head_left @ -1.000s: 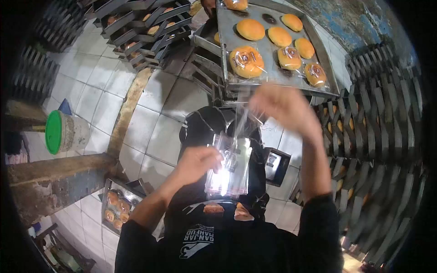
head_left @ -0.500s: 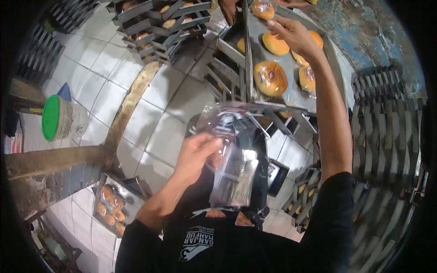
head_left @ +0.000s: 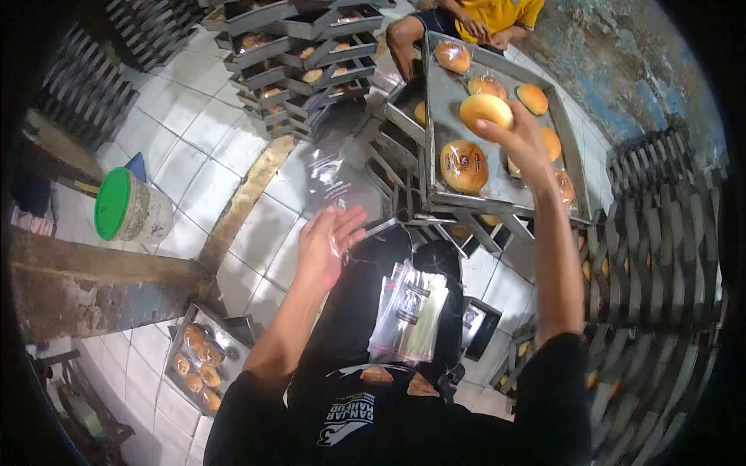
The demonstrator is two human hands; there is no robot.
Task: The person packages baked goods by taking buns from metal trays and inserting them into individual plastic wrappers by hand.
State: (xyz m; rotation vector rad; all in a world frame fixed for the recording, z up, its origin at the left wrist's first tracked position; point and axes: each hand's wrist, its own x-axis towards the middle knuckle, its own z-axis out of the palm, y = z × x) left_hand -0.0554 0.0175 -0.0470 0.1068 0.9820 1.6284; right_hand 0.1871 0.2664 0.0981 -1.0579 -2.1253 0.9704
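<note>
A round golden bun [head_left: 486,115], unwrapped, is gripped in my right hand [head_left: 524,144], thumb on its near side, above a metal tray [head_left: 497,203]. Under it in the tray lie more buns, including a bag-wrapped one with dark print [head_left: 464,166] and a plain-looking one [head_left: 532,99]. My left hand [head_left: 330,245], palm up with its fingers stretched forward, holds a clear printed plastic bag [head_left: 330,175], which extends beyond the fingertips. On my lap lies a stack of flat clear bags [head_left: 408,314].
Another person in a yellow shirt [head_left: 513,15] sits behind the tray. Stacked trays of buns [head_left: 311,54] stand ahead, and more racks [head_left: 660,256] at the right. A green-lidded bucket [head_left: 116,203], a wooden beam [head_left: 109,272] and a floor tray of wrapped buns [head_left: 221,334] are at the left.
My right hand has moved from a wrapped bun at the tray's far corner and now grips an unwrapped bun. The bag at my left hand has swung forward, off the lap stack. The view has shifted.
</note>
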